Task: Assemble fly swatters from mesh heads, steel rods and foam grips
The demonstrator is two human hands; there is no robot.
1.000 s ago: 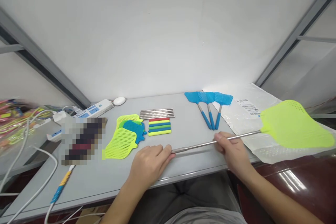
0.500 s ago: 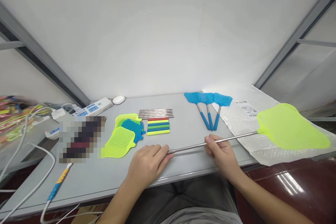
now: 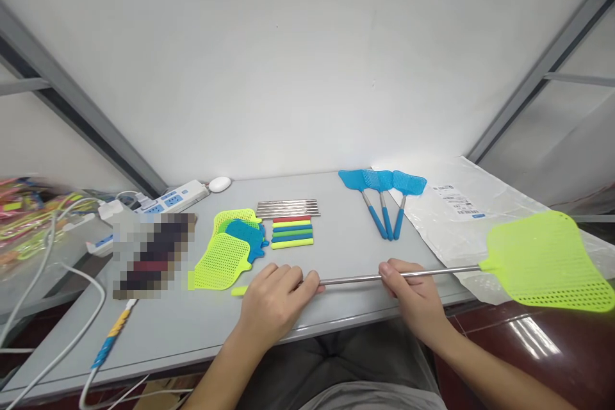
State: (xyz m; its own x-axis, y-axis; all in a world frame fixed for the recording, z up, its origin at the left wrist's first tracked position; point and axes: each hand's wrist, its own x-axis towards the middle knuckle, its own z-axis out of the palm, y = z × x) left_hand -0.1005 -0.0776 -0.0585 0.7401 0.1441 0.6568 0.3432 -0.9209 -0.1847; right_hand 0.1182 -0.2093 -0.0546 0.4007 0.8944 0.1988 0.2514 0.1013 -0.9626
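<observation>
A yellow-green fly swatter (image 3: 542,259) with a long metal rod lies level across both hands, its head out to the right over a white plastic bag. My left hand (image 3: 281,301) is closed around its handle end, and a yellow-green tip sticks out past the palm. Thumb and fingers of my right hand (image 3: 408,285) pinch the rod near its middle. Beyond my left hand lie loose swatter heads (image 3: 223,259) in yellow-green, green and blue. Beside them are several metal rods (image 3: 288,207) and a row of coloured handle grips (image 3: 292,232).
Several blue fly swatters (image 3: 384,205) lie at the back of the grey table (image 3: 331,186), partly on the white plastic bag (image 3: 423,211). A power strip (image 3: 177,197), a white oval object (image 3: 220,184), cables and a pixelated item (image 3: 156,256) occupy the left side.
The swatter has turned more level, its head lower and farther right. The yellow-green handle tip now shows left of my left hand. My right hand has shifted slightly lower and still pinches the rod.
</observation>
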